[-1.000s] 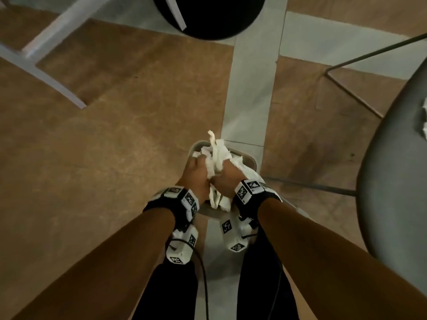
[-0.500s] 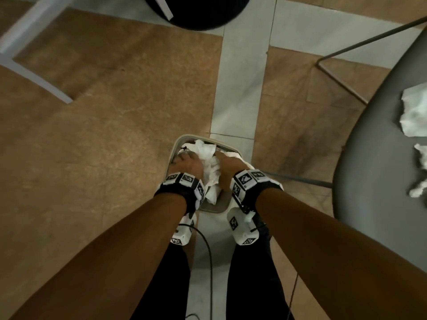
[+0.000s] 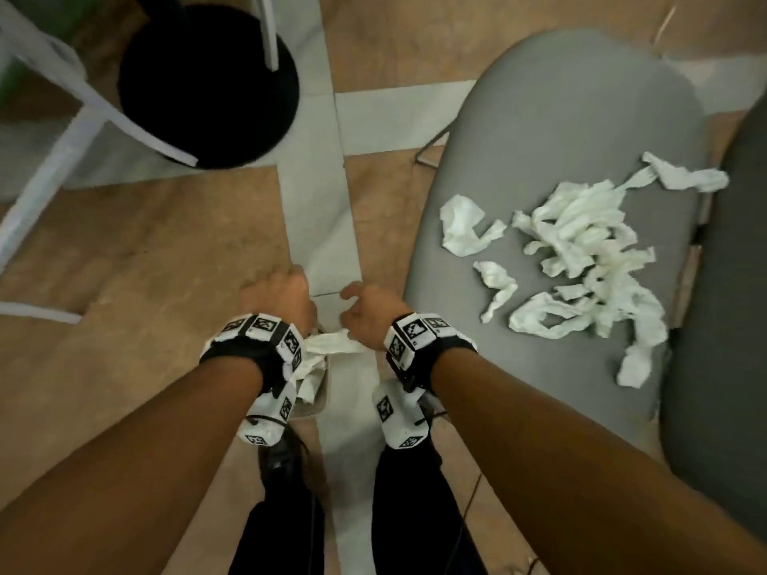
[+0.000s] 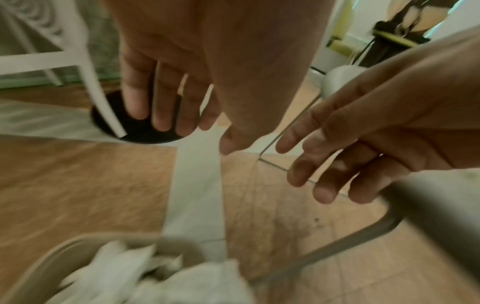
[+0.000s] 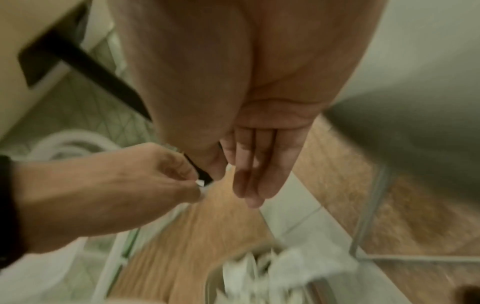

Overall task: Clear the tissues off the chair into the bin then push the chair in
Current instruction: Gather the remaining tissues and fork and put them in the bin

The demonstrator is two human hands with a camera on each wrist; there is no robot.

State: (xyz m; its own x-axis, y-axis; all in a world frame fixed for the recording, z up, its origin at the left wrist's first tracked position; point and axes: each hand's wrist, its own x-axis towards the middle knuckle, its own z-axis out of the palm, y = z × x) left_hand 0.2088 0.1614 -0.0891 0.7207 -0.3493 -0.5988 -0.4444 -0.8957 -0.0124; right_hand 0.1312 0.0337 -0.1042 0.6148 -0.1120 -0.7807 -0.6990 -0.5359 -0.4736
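Both my hands hang empty just above the small grey bin (image 3: 321,402) on the floor between my feet. The left hand (image 3: 290,280) has loosely hanging fingers (image 4: 161,107). The right hand (image 3: 352,298) keeps its fingers (image 5: 255,170) straight and together. White tissues (image 3: 332,346) fill the bin (image 4: 49,259), seen blurred in both wrist views as crumpled tissue (image 4: 145,275) (image 5: 249,273). To the right stands the grey chair (image 3: 539,118), with several torn tissues (image 3: 581,242) scattered over its seat.
A black round base (image 3: 207,89) with a white pole stands on the floor at top left, among white frame legs (image 3: 62,159). The chair's thin metal leg frame (image 3: 431,147) runs along the floor. My legs and a cable are below the bin.
Both hands let go of the tissue bundle into the bin and lifted clear of it. The head view swung right, bringing the chair seat and its tissues into sight.
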